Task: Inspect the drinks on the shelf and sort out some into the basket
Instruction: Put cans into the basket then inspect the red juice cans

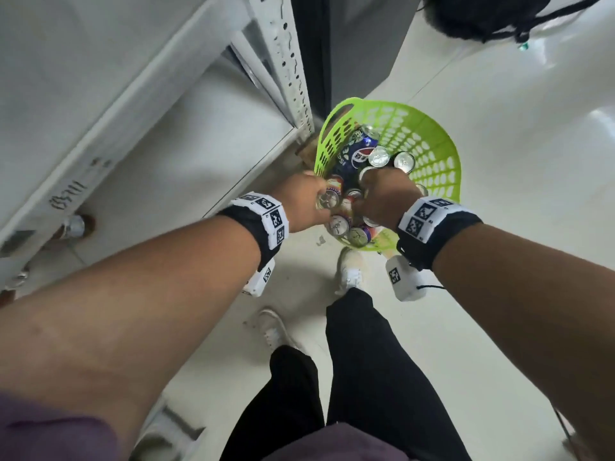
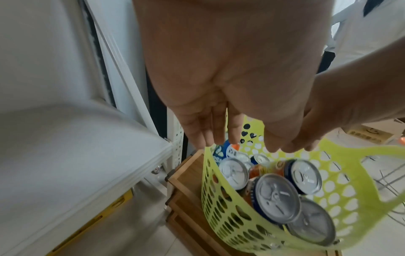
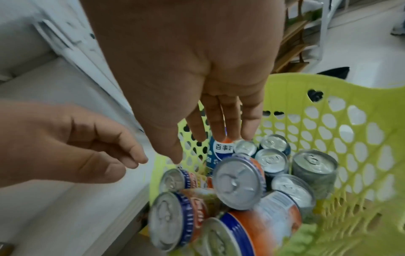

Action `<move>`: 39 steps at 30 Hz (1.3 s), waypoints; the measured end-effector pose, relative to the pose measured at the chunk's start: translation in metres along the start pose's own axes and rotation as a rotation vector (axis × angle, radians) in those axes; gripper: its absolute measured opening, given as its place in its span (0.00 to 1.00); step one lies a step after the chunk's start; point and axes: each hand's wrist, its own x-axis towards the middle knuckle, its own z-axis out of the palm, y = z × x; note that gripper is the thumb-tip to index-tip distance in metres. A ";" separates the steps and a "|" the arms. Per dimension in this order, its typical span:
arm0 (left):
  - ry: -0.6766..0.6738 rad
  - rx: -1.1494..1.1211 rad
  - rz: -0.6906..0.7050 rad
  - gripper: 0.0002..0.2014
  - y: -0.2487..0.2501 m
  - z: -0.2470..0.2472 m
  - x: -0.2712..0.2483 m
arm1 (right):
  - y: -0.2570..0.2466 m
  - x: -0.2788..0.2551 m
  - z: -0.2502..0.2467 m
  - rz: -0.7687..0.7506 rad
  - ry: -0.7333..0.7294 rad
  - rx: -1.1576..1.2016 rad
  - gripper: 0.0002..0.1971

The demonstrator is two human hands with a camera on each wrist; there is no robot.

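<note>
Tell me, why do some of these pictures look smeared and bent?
Head view: wide-angle lens bows the shelf edges, and the floor shows glare. Left wrist view: the basket rim smears with motion. Right wrist view: the nearest cans are blurred, while the right hand looms large up close.

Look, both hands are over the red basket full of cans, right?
Nearly. The basket is lime green, not red, as the head view shows. The rest holds: the left hand and right hand are both over it, and it is full of cans.
</note>
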 end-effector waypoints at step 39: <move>1.131 0.495 -0.015 0.16 0.031 -0.497 -0.648 | -0.510 -0.515 -0.347 -0.843 1.103 -0.280 0.14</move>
